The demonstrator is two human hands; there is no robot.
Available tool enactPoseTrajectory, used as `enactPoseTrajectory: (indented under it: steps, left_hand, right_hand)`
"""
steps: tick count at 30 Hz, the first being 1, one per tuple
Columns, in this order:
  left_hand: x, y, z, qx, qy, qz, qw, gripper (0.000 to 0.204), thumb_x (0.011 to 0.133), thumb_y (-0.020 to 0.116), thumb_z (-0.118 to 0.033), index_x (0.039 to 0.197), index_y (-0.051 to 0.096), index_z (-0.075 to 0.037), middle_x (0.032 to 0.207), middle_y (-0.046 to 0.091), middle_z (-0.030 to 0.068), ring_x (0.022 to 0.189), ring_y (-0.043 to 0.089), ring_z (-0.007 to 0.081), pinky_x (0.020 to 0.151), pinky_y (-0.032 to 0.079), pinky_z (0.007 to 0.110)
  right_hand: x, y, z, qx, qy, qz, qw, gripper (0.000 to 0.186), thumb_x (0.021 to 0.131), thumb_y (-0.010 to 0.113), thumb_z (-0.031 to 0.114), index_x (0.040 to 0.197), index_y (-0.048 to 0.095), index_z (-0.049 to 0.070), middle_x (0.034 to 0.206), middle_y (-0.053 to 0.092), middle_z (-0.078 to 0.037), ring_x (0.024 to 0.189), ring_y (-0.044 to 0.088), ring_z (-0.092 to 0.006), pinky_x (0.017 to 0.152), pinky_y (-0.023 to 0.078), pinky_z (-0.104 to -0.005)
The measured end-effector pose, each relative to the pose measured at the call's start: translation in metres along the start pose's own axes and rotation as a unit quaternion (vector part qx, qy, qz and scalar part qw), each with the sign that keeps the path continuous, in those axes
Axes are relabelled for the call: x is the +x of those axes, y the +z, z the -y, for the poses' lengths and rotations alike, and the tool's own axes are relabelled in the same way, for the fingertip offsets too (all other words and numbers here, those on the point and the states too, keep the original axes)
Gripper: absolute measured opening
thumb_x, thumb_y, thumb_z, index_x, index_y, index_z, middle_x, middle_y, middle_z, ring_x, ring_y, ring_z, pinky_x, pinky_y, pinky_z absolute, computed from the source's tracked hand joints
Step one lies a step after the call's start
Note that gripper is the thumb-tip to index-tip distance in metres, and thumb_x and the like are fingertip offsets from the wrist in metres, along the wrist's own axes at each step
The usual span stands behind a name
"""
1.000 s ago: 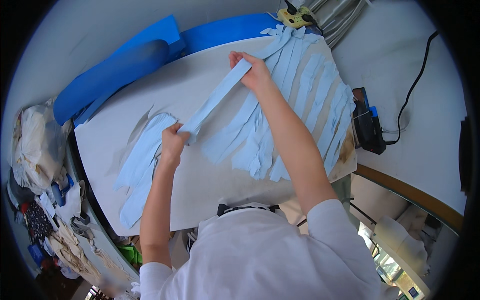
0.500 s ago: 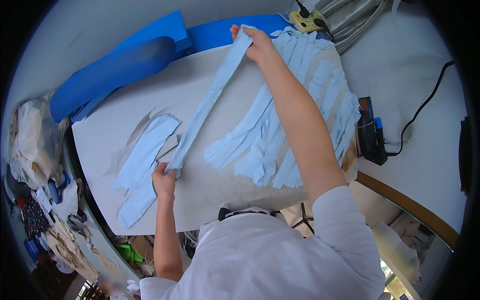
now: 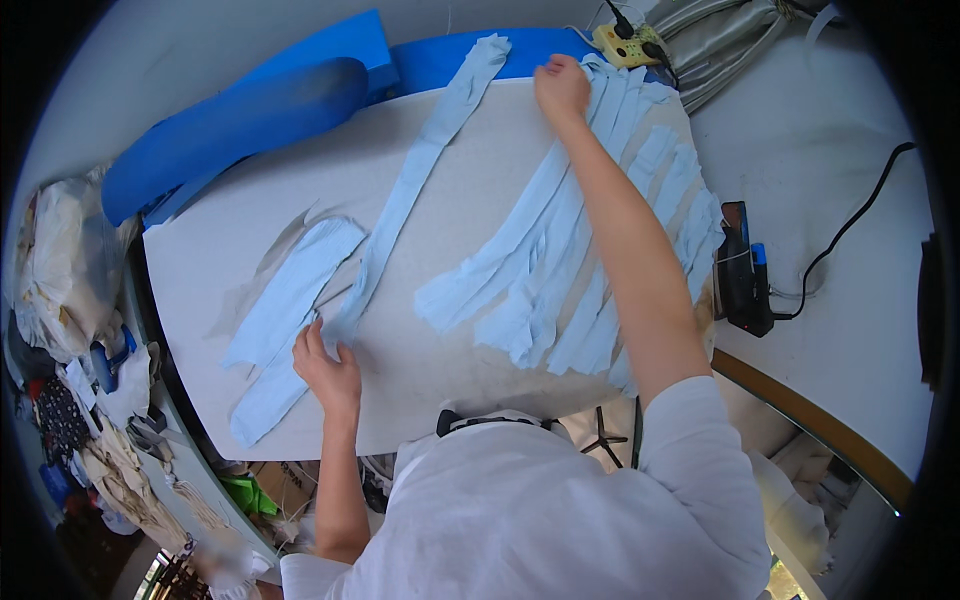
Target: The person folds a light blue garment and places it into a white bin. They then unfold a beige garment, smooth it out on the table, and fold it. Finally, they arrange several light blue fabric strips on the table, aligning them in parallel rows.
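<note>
Blue strip (image 3: 427,152) across wht table (image 3: 460,225) nr wall (image 3: 220,50); L hand (image 3: 330,376) spread, R hand (image 3: 563,92) can't tell

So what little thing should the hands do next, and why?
Perhaps the right hand could pinch one strip from the bunch of light-blue strips: it is right by their upper ends, while the lone light-blue strip already lies stretched out apart from them.

A head-worn fisheye looks down over the table (image 3: 480,190).
</note>
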State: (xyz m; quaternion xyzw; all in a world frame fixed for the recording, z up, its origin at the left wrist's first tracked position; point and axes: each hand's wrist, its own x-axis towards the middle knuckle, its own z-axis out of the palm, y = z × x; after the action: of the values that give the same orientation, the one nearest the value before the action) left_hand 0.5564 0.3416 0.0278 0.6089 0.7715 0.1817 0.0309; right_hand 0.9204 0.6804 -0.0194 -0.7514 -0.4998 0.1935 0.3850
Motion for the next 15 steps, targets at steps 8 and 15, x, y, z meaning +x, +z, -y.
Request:
enactPoseTrajectory:
  steps: [8,15]
  left_hand:
    - [-0.008,0.054,-0.093,-0.175,0.051,0.141,0.973,0.033,0.073,0.074,-0.011,0.1,0.059,0.001,0.119,0.053,0.0169,0.108,0.048,0.0346,0.091,0.037,0.044]
    - [-0.012,0.069,-0.092,-0.278,0.011,0.209,0.938,0.019,0.07,0.074,-0.005,0.079,0.057,0.0,0.078,0.057,0.0114,0.073,0.052,0.0252,0.069,0.042,0.036]
  right_hand:
    - [-0.02,-0.036,-0.039,-0.313,-0.102,0.011,0.944,0.04,0.078,0.058,0.01,0.118,0.058,0.004,0.116,0.059,-0.018,0.112,0.053,-0.0336,0.095,0.044,-0.04]
    - [0.024,-0.039,-0.068,-0.236,-0.023,-0.033,0.971,0.026,0.083,0.059,0.021,0.102,0.069,0.008,0.104,0.067,-0.017,0.096,0.064,-0.0342,0.082,0.051,-0.0431]
